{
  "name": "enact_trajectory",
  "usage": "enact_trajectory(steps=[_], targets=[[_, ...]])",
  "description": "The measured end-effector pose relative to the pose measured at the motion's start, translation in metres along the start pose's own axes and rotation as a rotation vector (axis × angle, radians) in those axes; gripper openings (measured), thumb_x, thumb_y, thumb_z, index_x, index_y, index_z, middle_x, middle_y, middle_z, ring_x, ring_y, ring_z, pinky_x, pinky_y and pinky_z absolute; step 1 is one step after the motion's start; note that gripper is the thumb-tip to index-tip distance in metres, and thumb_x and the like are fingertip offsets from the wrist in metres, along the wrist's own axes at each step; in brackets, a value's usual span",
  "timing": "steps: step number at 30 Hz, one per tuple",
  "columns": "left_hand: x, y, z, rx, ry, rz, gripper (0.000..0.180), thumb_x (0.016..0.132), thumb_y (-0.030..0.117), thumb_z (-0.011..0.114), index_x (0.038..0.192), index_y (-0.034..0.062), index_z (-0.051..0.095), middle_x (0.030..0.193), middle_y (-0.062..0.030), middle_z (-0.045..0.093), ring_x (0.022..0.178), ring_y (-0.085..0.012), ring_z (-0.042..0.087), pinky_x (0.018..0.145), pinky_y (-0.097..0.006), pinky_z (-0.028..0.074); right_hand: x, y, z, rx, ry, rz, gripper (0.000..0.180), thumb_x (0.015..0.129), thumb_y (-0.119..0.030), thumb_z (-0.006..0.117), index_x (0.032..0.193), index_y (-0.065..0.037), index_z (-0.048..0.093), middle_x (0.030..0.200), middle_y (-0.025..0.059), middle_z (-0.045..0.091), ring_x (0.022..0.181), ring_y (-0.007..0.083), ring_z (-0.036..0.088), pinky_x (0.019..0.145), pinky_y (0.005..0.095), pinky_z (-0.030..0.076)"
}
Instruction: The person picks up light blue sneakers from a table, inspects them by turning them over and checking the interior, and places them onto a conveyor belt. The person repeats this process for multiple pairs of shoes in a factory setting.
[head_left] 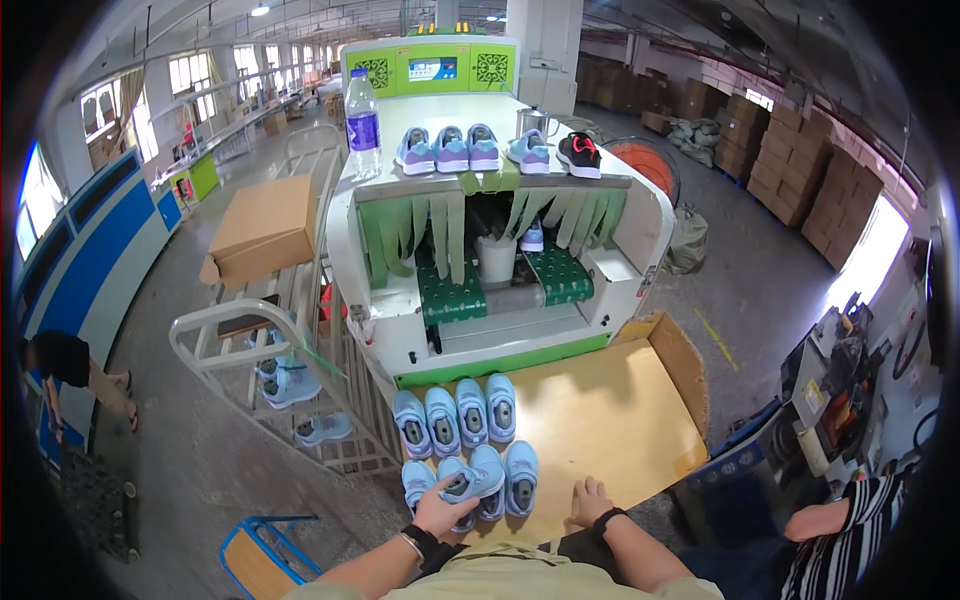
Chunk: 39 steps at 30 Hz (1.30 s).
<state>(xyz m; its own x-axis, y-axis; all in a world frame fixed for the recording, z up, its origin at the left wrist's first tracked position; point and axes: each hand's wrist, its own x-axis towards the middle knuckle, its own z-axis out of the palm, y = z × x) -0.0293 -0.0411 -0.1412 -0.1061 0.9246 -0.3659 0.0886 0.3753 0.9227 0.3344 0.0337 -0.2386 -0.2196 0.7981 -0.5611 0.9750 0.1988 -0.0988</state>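
Light-blue sneakers stand in two rows on the wooden tabletop (pixel 600 420) in front of me. Several make up the back row, with one back-row sneaker (pixel 472 410) near its right end. My left hand (pixel 437 514) is closed on a light-blue sneaker (pixel 458 482) in the front row, which lies tilted over its neighbours. Beside it, another sneaker (pixel 521 478) stands upright at the right end. My right hand (pixel 590 502) rests at the tabletop's near edge, fingers stretched out and holding nothing.
A white and green conveyor machine (pixel 480 350) with strip curtains stands ahead, a sneaker (pixel 532 237) on its belt. A bottle (pixel 362 125), a metal mug (pixel 536 122) and several shoes sit on top. Left is a metal rack (pixel 240 335); a person in stripes (pixel 850 540) is at right.
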Motion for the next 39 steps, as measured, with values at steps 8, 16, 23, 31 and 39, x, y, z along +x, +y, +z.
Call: enact_trajectory(steps=[8, 16, 23, 31, 39], targets=[[0.0, -0.005, -0.001, 0.098, 0.066, 0.213, 0.094, 0.077, 0.032, 0.088, 0.15, -0.0035, 0.041, 0.145, -0.0216, 0.053, 0.135, -0.0239, 0.051, 0.111, -0.034, 0.041, 0.069, -0.036, -0.198, 0.264, 0.274, -0.324, 0.06, 0.09, -0.047, 0.069, 0.131, -0.005, 0.062, 0.128, 0.0219, 0.065, 0.118, 0.0379, 0.062, 0.103, 0.0441, 0.048], [0.0, -0.001, -0.004, 0.487, -0.172, 0.295, 0.085, 0.087, 0.038, 0.072, 0.149, -0.0084, 0.036, 0.152, -0.03, 0.041, 0.143, -0.0392, 0.04, 0.118, -0.04, 0.033, 0.084, -0.124, -0.493, 0.51, 1.124, -0.625, 0.043, 0.089, -0.021, 0.069, 0.124, 0.003, 0.06, 0.122, 0.0232, 0.064, 0.116, 0.0379, 0.061, 0.101, 0.0428, 0.048], [0.005, 0.031, -0.023, 0.329, -0.307, 0.151, 0.072, 0.091, 0.032, 0.069, 0.152, 0.0056, 0.039, 0.14, -0.0255, 0.054, 0.13, -0.0341, 0.053, 0.107, -0.041, 0.044, 0.163, -0.167, -0.636, 0.516, 1.446, -0.516, 0.074, 0.086, -0.028, 0.073, 0.144, 0.006, 0.04, 0.132, 0.0326, 0.056, 0.125, 0.0417, 0.055, 0.105, 0.0439, 0.044], [0.037, 0.008, -0.051, -0.269, -0.151, -0.201, 0.039, 0.094, 0.021, 0.066, 0.126, 0.0011, 0.058, 0.104, -0.0064, 0.067, 0.09, -0.0152, 0.061, 0.076, -0.031, 0.051, 0.21, -0.163, -0.62, 0.932, 1.387, -0.414, 0.074, 0.088, -0.028, 0.074, 0.146, 0.007, 0.043, 0.132, 0.0282, 0.06, 0.122, 0.0321, 0.06, 0.104, 0.0369, 0.046], [0.055, 0.026, -0.06, -1.018, -0.11, -0.26, 0.048, 0.096, 0.008, 0.054, 0.143, 0.0072, 0.045, 0.141, -0.0117, 0.055, 0.127, -0.0311, 0.056, 0.11, -0.052, 0.043, 0.062, -0.174, -0.453, 1.155, 1.328, -0.937, 0.081, 0.091, -0.008, 0.072, 0.158, -0.003, 0.027, 0.14, 0.0173, 0.051, 0.124, 0.021, 0.052, 0.101, 0.0308, 0.045]])
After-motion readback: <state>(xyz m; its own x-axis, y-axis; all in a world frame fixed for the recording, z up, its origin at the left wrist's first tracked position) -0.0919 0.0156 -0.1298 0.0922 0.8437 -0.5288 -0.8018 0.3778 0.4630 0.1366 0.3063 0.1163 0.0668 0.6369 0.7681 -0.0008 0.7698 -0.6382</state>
